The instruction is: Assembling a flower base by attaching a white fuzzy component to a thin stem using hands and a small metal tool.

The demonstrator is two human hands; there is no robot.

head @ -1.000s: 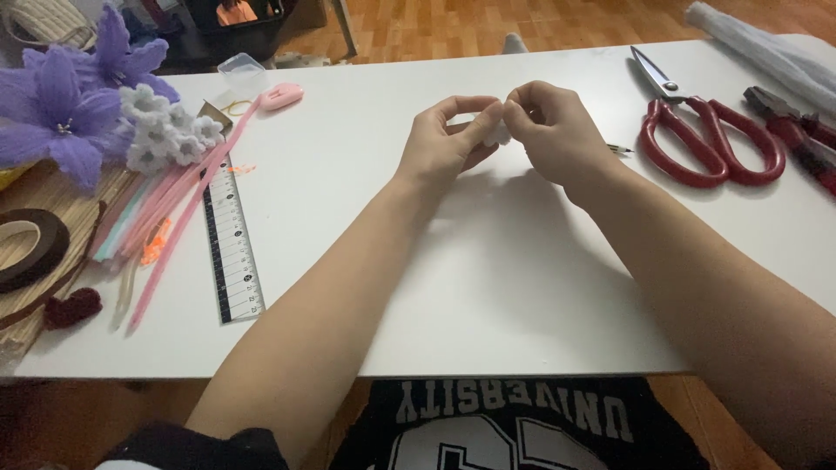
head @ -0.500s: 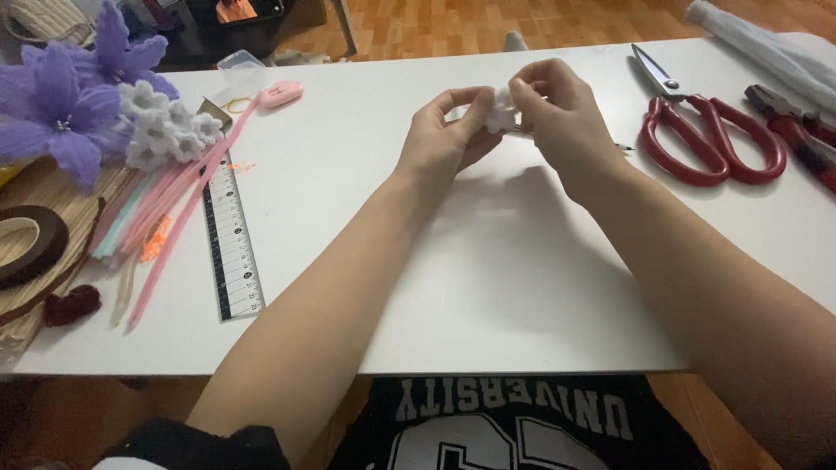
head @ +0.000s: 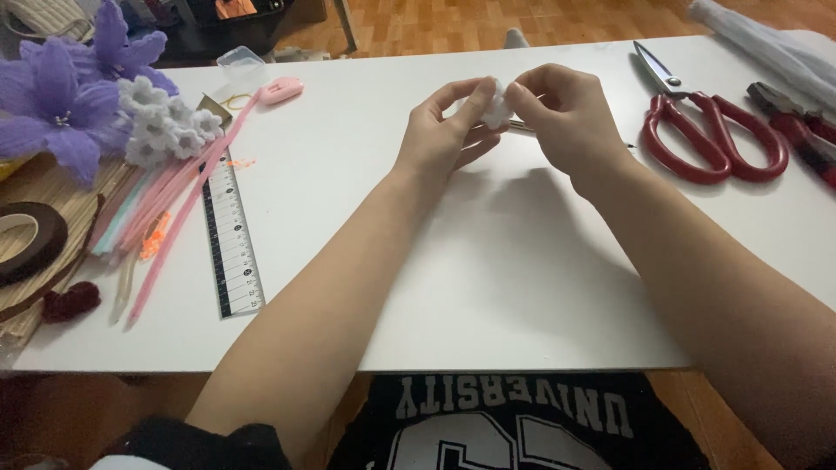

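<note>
Both hands are up over the far middle of the white table, working on a small white fuzzy piece that sits right between them. The left hand has its thumb and fingertips pressed together on the left side of that piece, and the right hand pinches it from the right side, fingers curled in tight. Can't really tell what shape the white piece is since the fingers cover most of it. Something thin and dark pokes out just past the right hand, too small to make out. Off to the right, well apart from the hands, lie red-handled scissors, and further right at the edge there's a pair of red pliers. On the left side there's a ruler lying near-to-far, with a bunch of pink pipe cleaners just beside it. Far left you've got purple flowers and a cluster of little white fuzzy flowers touching them, plus a roll of dark tape near the left edge and a small pink cutter at the far side.
</note>
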